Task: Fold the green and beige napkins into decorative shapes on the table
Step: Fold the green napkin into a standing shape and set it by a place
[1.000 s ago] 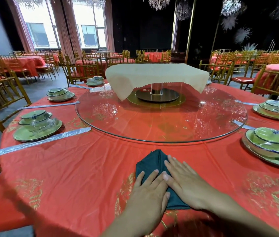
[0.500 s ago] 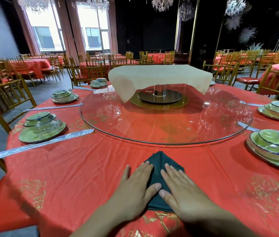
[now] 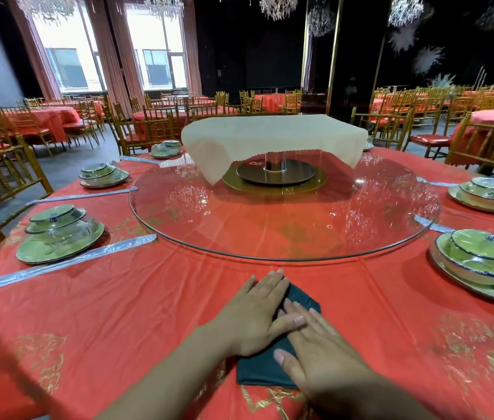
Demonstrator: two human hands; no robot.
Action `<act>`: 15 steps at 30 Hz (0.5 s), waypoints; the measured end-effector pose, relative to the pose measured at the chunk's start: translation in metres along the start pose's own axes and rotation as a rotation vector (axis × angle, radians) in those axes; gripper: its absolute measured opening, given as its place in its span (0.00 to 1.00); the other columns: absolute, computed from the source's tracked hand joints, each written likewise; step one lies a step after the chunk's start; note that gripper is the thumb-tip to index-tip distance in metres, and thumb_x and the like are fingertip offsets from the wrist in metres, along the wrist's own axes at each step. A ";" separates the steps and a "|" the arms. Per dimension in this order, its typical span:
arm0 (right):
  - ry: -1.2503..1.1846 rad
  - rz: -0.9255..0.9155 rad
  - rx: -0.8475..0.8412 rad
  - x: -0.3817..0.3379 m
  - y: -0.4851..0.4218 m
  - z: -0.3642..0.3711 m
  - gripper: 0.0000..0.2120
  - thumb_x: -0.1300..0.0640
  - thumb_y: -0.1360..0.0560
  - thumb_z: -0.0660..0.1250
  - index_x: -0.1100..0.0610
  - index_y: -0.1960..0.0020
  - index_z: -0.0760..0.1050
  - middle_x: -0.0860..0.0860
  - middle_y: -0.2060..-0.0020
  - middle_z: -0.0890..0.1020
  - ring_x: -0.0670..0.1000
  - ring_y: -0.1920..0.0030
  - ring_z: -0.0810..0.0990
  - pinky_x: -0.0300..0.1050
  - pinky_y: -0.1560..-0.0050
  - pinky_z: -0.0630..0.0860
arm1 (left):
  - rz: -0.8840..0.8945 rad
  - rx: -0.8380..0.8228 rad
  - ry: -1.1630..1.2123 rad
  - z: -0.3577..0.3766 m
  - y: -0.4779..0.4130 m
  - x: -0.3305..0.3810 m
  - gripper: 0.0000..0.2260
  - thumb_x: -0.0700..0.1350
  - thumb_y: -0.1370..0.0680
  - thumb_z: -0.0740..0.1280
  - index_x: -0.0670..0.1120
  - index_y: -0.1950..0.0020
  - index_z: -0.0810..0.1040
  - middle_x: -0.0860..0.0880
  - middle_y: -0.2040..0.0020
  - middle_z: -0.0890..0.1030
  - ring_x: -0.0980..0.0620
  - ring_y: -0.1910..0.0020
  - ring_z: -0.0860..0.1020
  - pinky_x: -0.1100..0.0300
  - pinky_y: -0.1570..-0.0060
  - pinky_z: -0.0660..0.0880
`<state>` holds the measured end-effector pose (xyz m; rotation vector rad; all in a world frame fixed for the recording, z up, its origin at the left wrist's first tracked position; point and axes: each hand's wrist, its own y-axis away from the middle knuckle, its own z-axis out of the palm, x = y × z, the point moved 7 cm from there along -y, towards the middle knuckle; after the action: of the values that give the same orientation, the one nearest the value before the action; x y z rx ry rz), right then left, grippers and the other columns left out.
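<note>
The green napkin (image 3: 270,372) lies folded on the near edge of the table (image 3: 148,304), on its red cloth with gold print, just in front of the person. Both hands rest flat on it. The left hand (image 3: 258,313) covers the napkin's left part, its fingers (image 3: 271,283) straight and close together, with the tips reaching past the far corner of the fabric onto the cloth. The right hand (image 3: 327,356) lies on the right part, its fingers also straight and slightly spread, pressing down and curled round nothing. The left thumb sits against the right hand's fingertips near the napkin's middle. Dark green fabric shows between the hands, at the near left corner and at the far right edge.

Farther in, a round glass turntable (image 3: 270,234) fills the middle of the table. The beige napkin (image 3: 270,133) is spread open over a raised stand (image 3: 274,163) at the turntable's centre, with its edges hanging down, well apart from the hands.

Stacked green dishes (image 3: 58,234) stand to the left and another set (image 3: 482,262) to the right, each beside a long clear wrapped packet (image 3: 58,266). Gold chairs (image 3: 6,171) and other red tables fill the hall behind
</note>
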<state>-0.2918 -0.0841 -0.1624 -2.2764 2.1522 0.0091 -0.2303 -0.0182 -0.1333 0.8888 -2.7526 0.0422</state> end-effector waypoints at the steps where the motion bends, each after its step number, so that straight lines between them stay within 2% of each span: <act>1: -0.021 0.028 -0.045 0.002 0.001 -0.006 0.36 0.42 0.21 0.33 0.53 0.40 0.78 0.50 0.40 0.79 0.45 0.39 0.76 0.39 0.34 0.47 | -0.005 -0.036 -0.010 0.006 -0.005 -0.004 0.49 0.74 0.38 0.33 0.47 0.23 0.43 0.50 0.23 0.42 0.58 0.25 0.39 0.58 0.29 0.34; 3: -0.042 0.058 0.008 0.004 -0.002 -0.016 0.40 0.38 0.25 0.29 0.59 0.30 0.67 0.54 0.29 0.64 0.50 0.29 0.63 0.36 0.33 0.37 | -0.024 -0.070 0.002 0.013 -0.009 -0.012 0.52 0.76 0.40 0.30 0.47 0.23 0.43 0.50 0.23 0.42 0.59 0.25 0.39 0.56 0.28 0.33; 4: -0.022 0.031 0.045 0.003 -0.002 -0.018 0.42 0.37 0.26 0.28 0.60 0.29 0.64 0.53 0.28 0.61 0.50 0.27 0.59 0.34 0.33 0.35 | -0.033 -0.067 -0.004 0.015 -0.010 -0.013 0.53 0.76 0.41 0.30 0.47 0.23 0.43 0.51 0.23 0.43 0.58 0.25 0.40 0.55 0.28 0.34; 5: 0.000 0.006 0.010 0.001 -0.002 -0.014 0.42 0.38 0.25 0.28 0.61 0.31 0.66 0.53 0.29 0.63 0.49 0.28 0.60 0.35 0.32 0.37 | -0.039 -0.062 -0.013 0.017 -0.010 -0.014 0.53 0.76 0.41 0.30 0.47 0.23 0.44 0.51 0.23 0.43 0.58 0.25 0.40 0.55 0.27 0.34; 7: 0.047 0.015 -0.072 0.003 -0.001 0.002 0.38 0.41 0.22 0.32 0.56 0.39 0.77 0.50 0.38 0.77 0.45 0.36 0.72 0.40 0.33 0.47 | -0.045 -0.047 0.030 0.014 -0.008 -0.009 0.50 0.76 0.38 0.33 0.46 0.23 0.45 0.52 0.23 0.46 0.58 0.25 0.42 0.56 0.28 0.35; 8: 0.058 0.022 -0.075 0.001 0.001 0.003 0.37 0.42 0.21 0.33 0.54 0.42 0.79 0.48 0.41 0.80 0.44 0.38 0.75 0.40 0.34 0.48 | -0.040 -0.024 0.114 0.009 -0.007 -0.007 0.46 0.74 0.32 0.38 0.46 0.23 0.47 0.53 0.23 0.50 0.58 0.25 0.45 0.59 0.28 0.37; 9: 0.045 0.037 -0.082 -0.001 0.004 -0.006 0.39 0.40 0.22 0.32 0.55 0.39 0.78 0.50 0.37 0.77 0.44 0.35 0.73 0.40 0.34 0.46 | -0.039 0.028 0.264 0.001 -0.006 -0.007 0.38 0.69 0.26 0.43 0.45 0.24 0.50 0.55 0.25 0.55 0.60 0.26 0.50 0.63 0.29 0.40; 10: -0.026 0.010 -0.034 -0.002 0.004 -0.009 0.43 0.36 0.25 0.28 0.58 0.32 0.69 0.52 0.30 0.66 0.45 0.29 0.63 0.38 0.33 0.41 | -0.055 0.097 0.431 -0.008 -0.003 -0.010 0.30 0.60 0.21 0.49 0.44 0.24 0.53 0.58 0.30 0.59 0.62 0.29 0.56 0.68 0.31 0.44; 11: -0.083 -0.057 0.071 -0.002 0.001 -0.013 0.49 0.32 0.33 0.24 0.59 0.26 0.55 0.50 0.26 0.50 0.45 0.26 0.48 0.34 0.33 0.33 | -0.081 0.210 0.550 -0.020 0.003 -0.018 0.24 0.53 0.19 0.55 0.44 0.26 0.57 0.58 0.32 0.62 0.64 0.32 0.60 0.71 0.32 0.50; 12: -0.166 -0.068 0.012 -0.001 0.004 -0.011 0.53 0.29 0.41 0.23 0.57 0.24 0.44 0.46 0.29 0.39 0.42 0.28 0.36 0.31 0.34 0.29 | -0.132 0.346 0.593 -0.030 0.013 -0.030 0.21 0.49 0.20 0.59 0.45 0.28 0.63 0.56 0.34 0.65 0.62 0.34 0.64 0.70 0.34 0.56; 13: -0.214 -0.111 -0.039 -0.003 0.005 -0.015 0.56 0.27 0.46 0.22 0.55 0.24 0.38 0.43 0.30 0.35 0.40 0.31 0.31 0.29 0.35 0.28 | -0.202 0.465 0.568 -0.035 0.024 -0.042 0.18 0.48 0.22 0.63 0.46 0.32 0.69 0.53 0.37 0.71 0.58 0.37 0.70 0.66 0.36 0.64; 14: -0.294 -0.119 -0.035 -0.002 0.006 -0.022 0.59 0.24 0.49 0.21 0.53 0.25 0.37 0.41 0.31 0.34 0.37 0.32 0.30 0.28 0.36 0.29 | -0.282 0.532 0.518 -0.037 0.036 -0.052 0.14 0.48 0.23 0.66 0.46 0.39 0.73 0.50 0.43 0.76 0.53 0.43 0.75 0.61 0.42 0.69; 15: -0.387 -0.086 0.003 0.002 0.007 -0.028 0.61 0.22 0.51 0.21 0.52 0.25 0.37 0.40 0.31 0.34 0.36 0.33 0.30 0.26 0.38 0.29 | -0.348 0.531 0.474 -0.034 0.047 -0.058 0.10 0.48 0.25 0.68 0.47 0.46 0.74 0.49 0.50 0.78 0.49 0.49 0.77 0.57 0.48 0.72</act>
<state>-0.2992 -0.0867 -0.1344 -2.1442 1.8563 0.4090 -0.2045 0.0563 -0.1124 1.2752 -2.1363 0.8330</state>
